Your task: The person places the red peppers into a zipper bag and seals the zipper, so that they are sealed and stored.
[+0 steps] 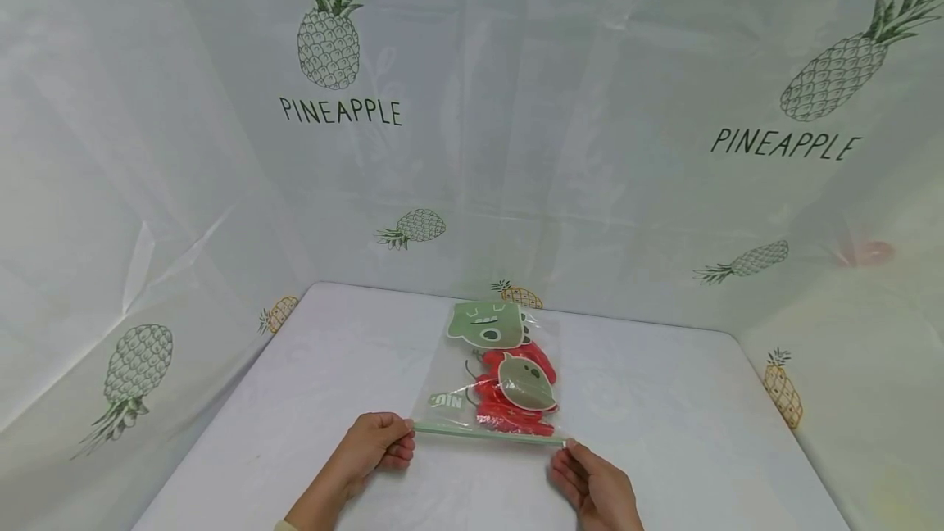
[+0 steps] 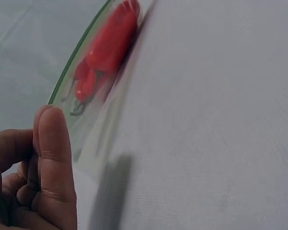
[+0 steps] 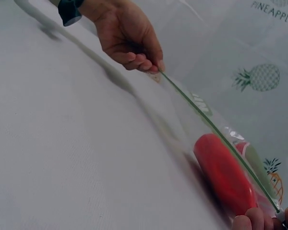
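Observation:
A clear zip bag (image 1: pixel 435 367) with green cartoon prints lies on the white table, its pale green zip strip (image 1: pixel 487 433) toward me. Inside are several red peppers (image 2: pixel 113 40), some with thin dark green stems. My left hand (image 1: pixel 372 449) pinches the strip's left end between thumb and index finger. At the right end, my right hand (image 1: pixel 596 482) pinches the strip beside a small whitish slider (image 3: pixel 280 215). Between the two hands the strip runs straight, lifted off the table in the right wrist view. Only a few fingertips of the right hand show there.
The white table (image 1: pixel 332 359) spreads out on both sides of the bag. Behind it and at its sides hangs a pale curtain (image 1: pixel 472 146) printed with pineapples and lettering.

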Tool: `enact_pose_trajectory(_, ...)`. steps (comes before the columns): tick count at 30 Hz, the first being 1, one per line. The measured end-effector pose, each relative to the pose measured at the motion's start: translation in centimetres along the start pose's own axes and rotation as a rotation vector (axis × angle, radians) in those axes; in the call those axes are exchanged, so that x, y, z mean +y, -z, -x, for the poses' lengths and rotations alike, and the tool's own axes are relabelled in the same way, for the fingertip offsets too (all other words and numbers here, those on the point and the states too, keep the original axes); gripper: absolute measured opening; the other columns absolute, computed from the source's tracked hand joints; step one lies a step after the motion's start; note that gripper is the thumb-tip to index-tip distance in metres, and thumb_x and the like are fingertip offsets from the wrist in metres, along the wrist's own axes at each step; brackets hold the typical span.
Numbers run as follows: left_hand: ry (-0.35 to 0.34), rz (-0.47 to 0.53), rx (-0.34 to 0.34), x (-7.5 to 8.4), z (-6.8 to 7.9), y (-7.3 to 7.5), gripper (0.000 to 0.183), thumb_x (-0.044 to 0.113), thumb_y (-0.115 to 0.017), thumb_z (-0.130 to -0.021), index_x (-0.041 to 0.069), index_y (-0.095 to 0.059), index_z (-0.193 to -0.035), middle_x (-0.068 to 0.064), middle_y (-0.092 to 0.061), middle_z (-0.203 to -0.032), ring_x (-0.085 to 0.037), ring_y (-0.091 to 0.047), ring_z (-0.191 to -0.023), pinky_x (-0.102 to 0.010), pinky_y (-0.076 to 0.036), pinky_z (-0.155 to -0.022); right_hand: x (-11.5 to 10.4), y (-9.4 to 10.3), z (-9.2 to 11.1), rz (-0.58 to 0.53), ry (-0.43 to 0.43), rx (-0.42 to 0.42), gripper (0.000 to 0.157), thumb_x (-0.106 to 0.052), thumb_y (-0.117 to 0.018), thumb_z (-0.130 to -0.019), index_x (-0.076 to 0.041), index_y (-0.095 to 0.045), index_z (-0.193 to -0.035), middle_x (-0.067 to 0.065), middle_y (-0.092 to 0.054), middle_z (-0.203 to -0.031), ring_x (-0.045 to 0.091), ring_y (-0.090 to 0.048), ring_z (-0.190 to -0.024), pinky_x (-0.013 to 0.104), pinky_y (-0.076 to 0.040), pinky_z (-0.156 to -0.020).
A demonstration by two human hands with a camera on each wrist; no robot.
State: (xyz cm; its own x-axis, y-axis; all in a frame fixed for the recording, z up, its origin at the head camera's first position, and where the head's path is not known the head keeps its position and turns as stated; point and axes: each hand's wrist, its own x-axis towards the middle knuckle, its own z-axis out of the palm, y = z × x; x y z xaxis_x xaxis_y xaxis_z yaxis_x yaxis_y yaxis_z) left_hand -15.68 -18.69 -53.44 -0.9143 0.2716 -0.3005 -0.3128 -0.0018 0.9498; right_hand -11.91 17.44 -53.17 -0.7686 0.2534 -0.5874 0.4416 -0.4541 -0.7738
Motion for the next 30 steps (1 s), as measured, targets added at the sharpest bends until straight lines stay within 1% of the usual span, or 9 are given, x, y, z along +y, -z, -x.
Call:
enact_pose_trajectory(7,0.007,-0.008,-0.018,-0.3,0.0,0.0,0.028,0.019,-0.065,-0.105,-0.008,-0.068,-0.099,-0.002,-0.069,-0.081,-0.01,-0.07,-0.071,-0.027,-0.063,-0.066,0.0,0.1,-0.1,0.001,-0.004,0.001,0.039,-0.022,-0.062,-0.108,0.006,-0.059,-0.135,0.009,-0.075,-0.096,0.018,-0.075,-0.088,0.037,-0.064,-0.09)
enact_pose_trajectory(16,0.03,-0.02,-0.005,-0.6,0.1,0.1,0.03,0.021,-0.066,-0.104,-0.009,-0.069,-0.101,-0.004,-0.072,-0.082,-0.011,-0.073,-0.071,-0.028,-0.065,-0.068,0.2,0.1,-0.4,0.022,-0.008,-0.006,0.037,-0.019,-0.059,-0.109,0.008,-0.057,-0.134,0.011,-0.074,-0.097,0.02,-0.075,-0.09,0.037,-0.064,-0.092)
enact_pose_trajectory(20,0.029,-0.018,-0.003,-0.7,0.2,0.2,0.031,0.021,-0.065,-0.105,-0.009,-0.069,-0.102,-0.004,-0.072,-0.083,-0.011,-0.073,-0.072,-0.028,-0.065,-0.068,0.4,0.3,-0.5,0.036,-0.012,-0.013,0.037,-0.019,-0.058,-0.11,0.009,-0.056,-0.134,0.011,-0.074,-0.098,0.02,-0.075,-0.09,0.038,-0.064,-0.092)
enact_pose_trajectory(23,0.029,-0.029,0.005,-0.9,0.2,0.2,0.033,0.023,-0.064,-0.106,-0.01,-0.07,-0.104,-0.004,-0.073,-0.084,-0.011,-0.073,-0.072,-0.029,-0.065,-0.069,0.3,0.4,-0.3,0.036,-0.017,-0.019,0.038,-0.021,-0.054,-0.111,0.009,-0.054,-0.135,0.012,-0.074,-0.099,0.021,-0.076,-0.091,0.04,-0.063,-0.093)
enact_pose_trajectory(25,0.021,-0.057,0.022,-0.9,0.4,0.4,0.035,0.025,-0.064,-0.106,-0.01,-0.07,-0.105,-0.006,-0.073,-0.086,-0.012,-0.074,-0.074,-0.03,-0.065,-0.069,0.0,0.7,-0.2,0.033,-0.02,-0.024,0.04,-0.022,-0.051,-0.113,0.01,-0.052,-0.137,0.012,-0.074,-0.099,0.021,-0.076,-0.092,0.041,-0.063,-0.094)
enact_pose_trajectory(27,0.003,-0.117,0.059,-0.7,0.7,0.8,0.037,0.026,-0.063,-0.106,-0.01,-0.071,-0.107,-0.008,-0.074,-0.09,-0.014,-0.073,-0.076,-0.031,-0.065,-0.07,-0.3,1.0,-0.3,0.036,-0.02,-0.026,0.042,-0.024,-0.047,-0.114,0.01,-0.05,-0.139,0.012,-0.074,-0.1,0.021,-0.076,-0.093,0.041,-0.063,-0.095)
enact_pose_trajectory(30,-0.04,-0.262,0.163,-0.2,1.0,1.3,0.034,0.025,-0.061,-0.107,-0.006,-0.073,-0.108,-0.008,-0.073,-0.093,-0.014,-0.071,-0.079,-0.029,-0.064,-0.07,-1.1,1.8,-0.8,0.069,0.007,-0.028,0.045,-0.025,-0.045,-0.114,0.01,-0.048,-0.142,0.011,-0.074,-0.101,0.02,-0.076,-0.093,0.041,-0.063,-0.094)
